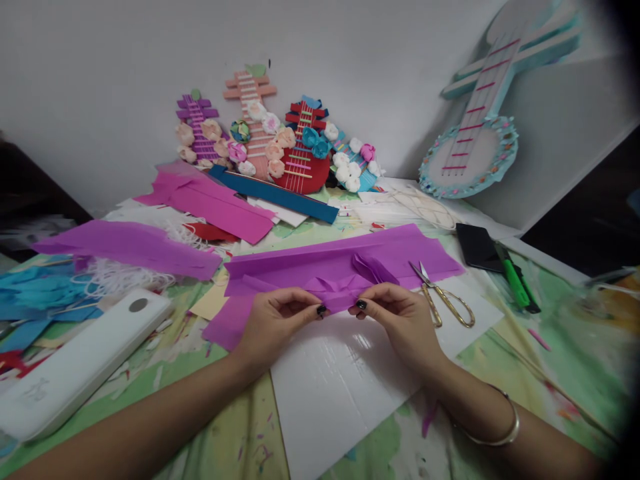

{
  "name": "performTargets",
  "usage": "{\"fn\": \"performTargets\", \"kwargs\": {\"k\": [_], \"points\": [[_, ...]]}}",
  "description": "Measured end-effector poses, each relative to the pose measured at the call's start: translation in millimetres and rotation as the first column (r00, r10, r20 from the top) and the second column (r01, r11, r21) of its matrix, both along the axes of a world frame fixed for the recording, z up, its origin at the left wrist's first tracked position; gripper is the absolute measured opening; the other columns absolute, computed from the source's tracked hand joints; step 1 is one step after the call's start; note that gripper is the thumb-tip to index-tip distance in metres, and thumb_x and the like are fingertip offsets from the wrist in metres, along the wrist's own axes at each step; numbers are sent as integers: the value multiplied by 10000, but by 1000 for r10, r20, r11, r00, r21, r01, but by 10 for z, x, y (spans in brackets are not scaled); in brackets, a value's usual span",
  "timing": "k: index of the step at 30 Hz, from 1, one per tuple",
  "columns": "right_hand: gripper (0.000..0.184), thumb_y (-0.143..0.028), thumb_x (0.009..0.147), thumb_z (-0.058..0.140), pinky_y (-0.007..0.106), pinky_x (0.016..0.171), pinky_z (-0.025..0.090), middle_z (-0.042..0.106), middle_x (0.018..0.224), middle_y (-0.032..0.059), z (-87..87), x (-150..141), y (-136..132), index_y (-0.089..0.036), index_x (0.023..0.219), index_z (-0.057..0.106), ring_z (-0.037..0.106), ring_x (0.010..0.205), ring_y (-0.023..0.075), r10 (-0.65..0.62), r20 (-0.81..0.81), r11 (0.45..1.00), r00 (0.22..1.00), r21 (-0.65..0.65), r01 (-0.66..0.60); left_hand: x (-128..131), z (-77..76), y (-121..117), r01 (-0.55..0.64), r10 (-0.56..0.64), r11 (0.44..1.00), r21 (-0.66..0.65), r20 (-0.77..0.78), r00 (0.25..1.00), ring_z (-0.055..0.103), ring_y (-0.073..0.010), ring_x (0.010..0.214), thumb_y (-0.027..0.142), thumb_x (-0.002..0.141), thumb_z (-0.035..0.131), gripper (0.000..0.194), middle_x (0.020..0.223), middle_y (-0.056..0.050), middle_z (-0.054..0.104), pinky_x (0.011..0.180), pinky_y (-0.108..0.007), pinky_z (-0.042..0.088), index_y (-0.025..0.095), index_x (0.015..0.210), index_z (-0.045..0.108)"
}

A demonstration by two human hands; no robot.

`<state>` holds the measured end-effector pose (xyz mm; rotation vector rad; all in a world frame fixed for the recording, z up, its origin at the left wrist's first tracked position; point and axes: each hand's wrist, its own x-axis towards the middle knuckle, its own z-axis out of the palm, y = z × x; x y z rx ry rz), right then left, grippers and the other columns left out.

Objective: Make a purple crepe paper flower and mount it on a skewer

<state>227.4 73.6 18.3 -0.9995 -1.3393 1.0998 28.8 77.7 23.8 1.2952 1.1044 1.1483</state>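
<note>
A long strip of purple tissue paper (320, 263) lies across the table in front of me, bunched into folds near its middle. My left hand (275, 319) pinches its near edge with closed fingers. My right hand (400, 313), fingers also closed, grips the same crumpled edge a little to the right. Both hands rest over a white corrugated sheet (340, 387). Gold-handled scissors (443, 297) lie just right of my right hand.
More purple and pink paper strips (210, 200) lie at left and behind. Small paper guitars with flowers (280, 140) stand against the wall; a large one (475, 140) leans at right. A white case (80, 360), a green cutter (515, 277) and a black phone (477, 247) lie around.
</note>
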Motion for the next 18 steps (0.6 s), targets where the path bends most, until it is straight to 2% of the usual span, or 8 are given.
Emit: {"fn": "performTargets", "kwargs": {"k": [8, 18], "points": [[76, -251, 726, 717, 282, 623, 552, 689, 692, 23, -6, -11, -13, -188, 740, 679, 644, 637, 140, -20, 2, 1000, 1000, -1, 20, 3, -41, 6, -52, 52, 999, 13, 6, 999, 646, -129, 644, 215, 652, 750, 112, 688, -26, 691, 620, -210, 533, 138, 693, 680], [100, -235, 724, 720, 263, 617, 542, 692, 686, 21, -29, -43, -23, -176, 704, 642, 650, 644, 135, -11, -17, 1000, 1000, -13, 10, 48, -55, -12, -44, 47, 998, -42, 81, 996, 629, -99, 610, 186, 663, 741, 141, 633, -2, 670, 592, -181, 499, 138, 640, 610]]}}
